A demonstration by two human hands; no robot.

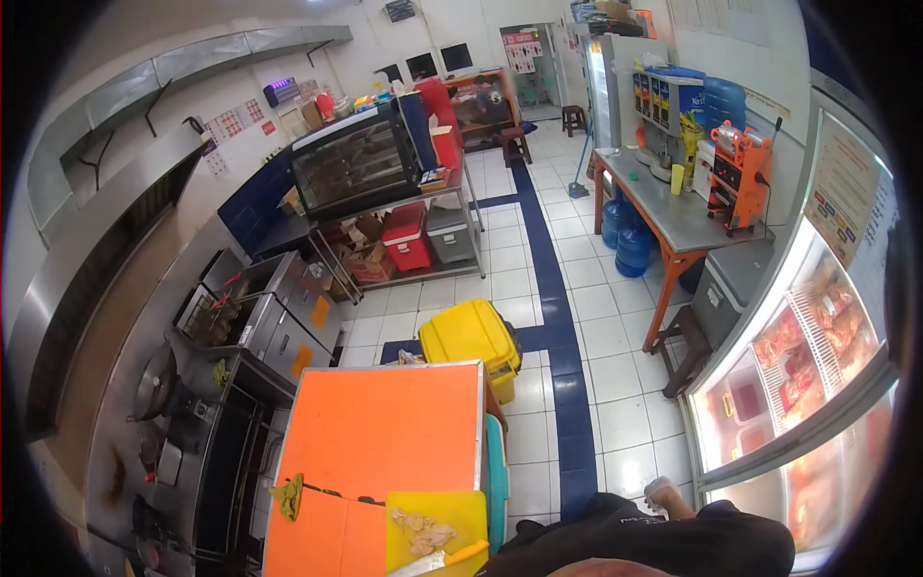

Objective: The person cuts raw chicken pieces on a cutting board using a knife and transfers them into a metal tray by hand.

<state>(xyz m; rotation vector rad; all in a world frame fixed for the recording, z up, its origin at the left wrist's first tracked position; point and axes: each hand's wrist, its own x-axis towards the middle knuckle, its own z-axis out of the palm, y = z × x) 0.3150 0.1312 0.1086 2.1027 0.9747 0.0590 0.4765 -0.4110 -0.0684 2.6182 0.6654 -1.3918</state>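
Note:
My right hand (661, 493) shows at the bottom right, below the black sleeve, over the white floor tiles near the glass-door fridge. Something pale or clear covers its fingers, which are too small and blurred to read. My left hand is out of the frame. On the orange-topped table (385, 423) lies a yellow cutting board (474, 514) with pale pieces of meat (421, 531) on it. A knife with a yellow handle (467, 552) rests at the board's lower edge. A crumpled green cloth (287, 496) lies on the table's left side.
Behind the table stands a bin with a yellow lid (466, 337). A stove (163, 452) and fryers (279, 308) line the left. The lit fridge (798, 365) and a metal-topped table (663, 207) are on the right. People (490, 101) sit at the back.

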